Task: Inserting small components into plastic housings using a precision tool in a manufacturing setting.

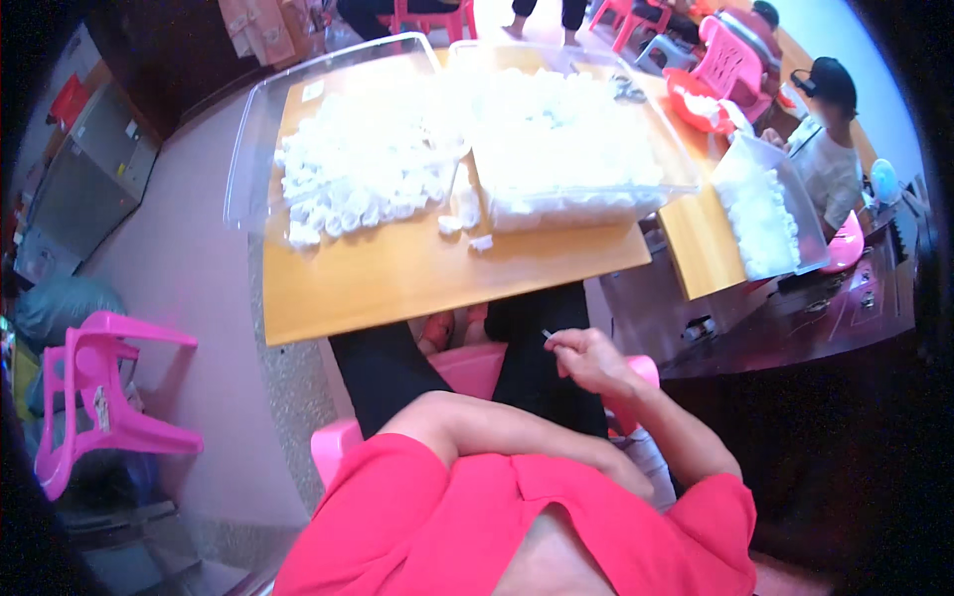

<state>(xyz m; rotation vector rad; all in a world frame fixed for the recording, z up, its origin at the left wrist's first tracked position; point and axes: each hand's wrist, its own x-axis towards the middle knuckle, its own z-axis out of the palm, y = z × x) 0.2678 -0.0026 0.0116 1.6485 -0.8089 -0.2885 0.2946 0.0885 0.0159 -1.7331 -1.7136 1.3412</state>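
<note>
Above my right thigh, my right hand (593, 360) is closed in a pinch. A small thin pale piece (548, 335) sticks out past its thumb and forefinger; its kind is too small to make out. My left forearm (537, 434) lies across my body toward the right, and the left hand is hidden beyond the red shirt. Neither arm touches the wooden table (427, 283) in front of me. On it lies a wide heap of small white pieces (358, 179) in a clear tray, beside a clear bin (566, 204) filled with similar white pieces.
A second clear bin of white pieces (760, 223) stands at the right, near a seated person in a dark cap (830, 89). A pink plastic chair (104, 397) stands on the floor at left. Grey cabinets (94, 179) line the left wall. More pink chairs (730, 65) are farther back.
</note>
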